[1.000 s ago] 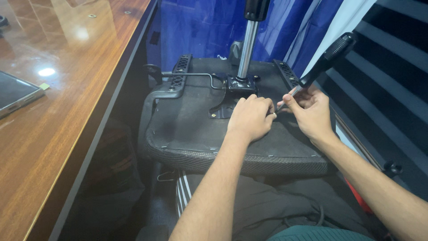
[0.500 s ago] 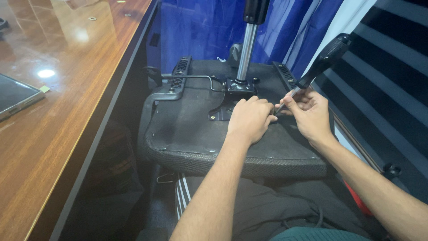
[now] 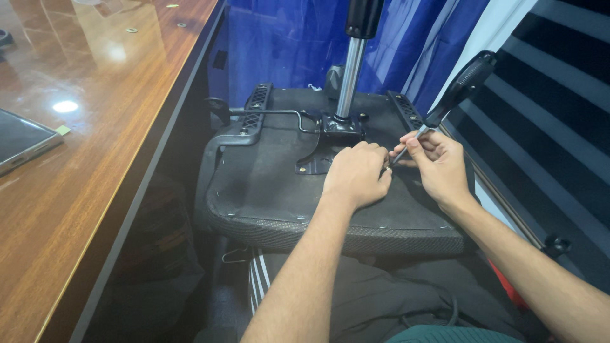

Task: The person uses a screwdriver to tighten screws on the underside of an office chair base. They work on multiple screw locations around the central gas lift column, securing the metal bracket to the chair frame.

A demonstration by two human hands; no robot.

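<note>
An upturned black office-chair seat (image 3: 267,190), its underside covered in matte black fabric stapled along a woven mesh rim, lies across the person's lap with its near edge toward the body. At the middle of the seat's far half sits a black metal tilt mechanism plate (image 3: 330,136), from which a polished steel gas-lift cylinder (image 3: 350,79) rises upright, capped by a black sleeve. A thin bent metal lever rod (image 3: 279,114) runs from the plate toward the seat's far left corner, where a ribbed black plastic armrest bracket (image 3: 254,111) is fixed; a matching bracket (image 3: 405,111) lies along the far right edge.

The left hand (image 3: 356,174) rests curled, knuckles up, on the fabric just right of the plate, its fingertips closed together at a spot where the tool's tip meets the seat; what they pinch is hidden. The right hand (image 3: 438,165), just beside it and nearly touching, clamps its thumb and fingers round the slim steel shaft of a screwdriver with a fat, textured black handle (image 3: 460,86), which slants up toward the right.

To the left runs a glossy, reddish-brown wooden table (image 3: 95,159), with a flat dark tablet (image 3: 22,140) at its left edge.
</note>
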